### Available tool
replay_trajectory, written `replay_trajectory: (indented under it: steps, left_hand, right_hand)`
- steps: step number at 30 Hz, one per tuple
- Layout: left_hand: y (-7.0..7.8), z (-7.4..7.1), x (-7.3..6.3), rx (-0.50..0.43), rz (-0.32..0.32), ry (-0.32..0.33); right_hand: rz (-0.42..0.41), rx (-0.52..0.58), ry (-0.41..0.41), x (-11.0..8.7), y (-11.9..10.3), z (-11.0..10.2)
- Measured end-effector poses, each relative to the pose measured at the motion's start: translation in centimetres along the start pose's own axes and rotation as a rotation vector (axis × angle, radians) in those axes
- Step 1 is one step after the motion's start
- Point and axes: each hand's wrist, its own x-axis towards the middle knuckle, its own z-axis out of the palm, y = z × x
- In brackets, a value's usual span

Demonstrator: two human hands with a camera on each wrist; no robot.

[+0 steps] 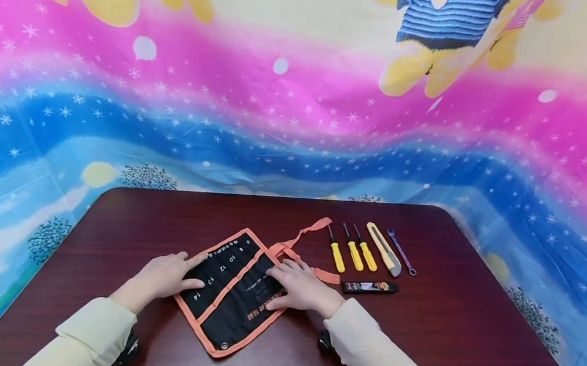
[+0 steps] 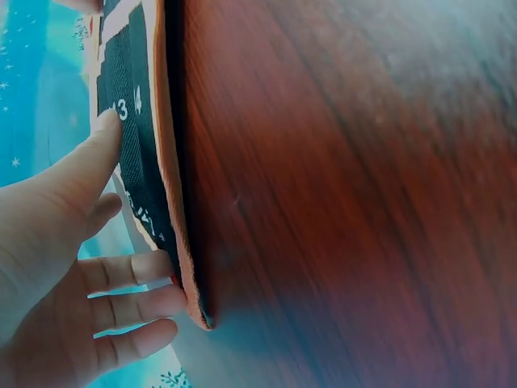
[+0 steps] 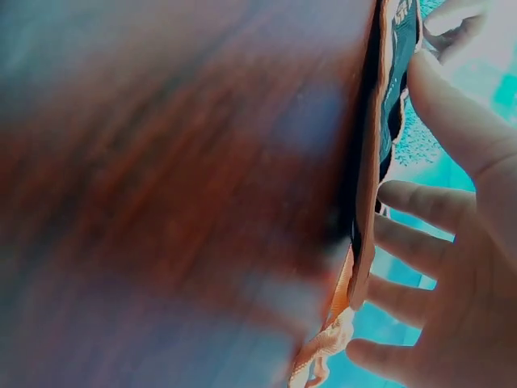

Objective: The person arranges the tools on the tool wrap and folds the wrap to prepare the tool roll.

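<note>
A black fabric tool pouch (image 1: 222,319) with orange edging lies slantwise on the table, its pockets marked with white numbers. My left hand (image 1: 165,275) rests on its left edge, thumb and fingers extended near the numbers. On the opposite edge, my right hand (image 1: 306,289) touches the fabric with spread fingers. In the left wrist view, left fingertips (image 2: 166,301) meet the orange border. The right wrist view has the right fingers (image 3: 408,242) along the other border. Orange tie straps (image 1: 316,227) trail from the pouch, partly hidden behind the right hand.
Right of the pouch lie three yellow-handled screwdrivers (image 1: 355,256), a yellow utility knife (image 1: 381,247) and a slim wrench (image 1: 401,252). Below them is a flat black item (image 1: 370,287) with a printed label. A patterned cloth (image 1: 257,115) hangs behind the dark red table (image 1: 448,339).
</note>
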Motion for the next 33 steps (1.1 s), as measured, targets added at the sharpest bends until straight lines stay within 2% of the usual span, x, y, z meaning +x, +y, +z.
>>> replay_trajectory:
  steps: [9,18,23,28,30,33]
  left_hand:
    - [0.5,0.2,-0.3,-0.042,0.014,-0.037]
    - [0.6,0.2,-0.4,-0.071,0.025,-0.039]
    - [0.6,0.3,-0.3,-0.04,0.043,0.003]
    - [0.6,0.2,-0.2,-0.012,0.114,0.096]
    - [0.6,0.2,-0.3,-0.034,0.142,0.103]
    - [0.7,0.3,-0.4,-0.094,0.142,0.055]
  right_hand:
    - [0.035,-0.006,-0.013,0.6,0.0,0.0]
    - [0.038,-0.061,0.071,0.8,0.6,-0.3]
    - [0.048,-0.065,0.099,1.0,0.9,-0.5]
    - [0.032,-0.061,0.098,1.0,1.4,-0.7]
    - [0.024,-0.054,0.098,1.0,1.6,-0.7]
    - [0.027,-0.022,0.088,1.0,1.8,-0.9]
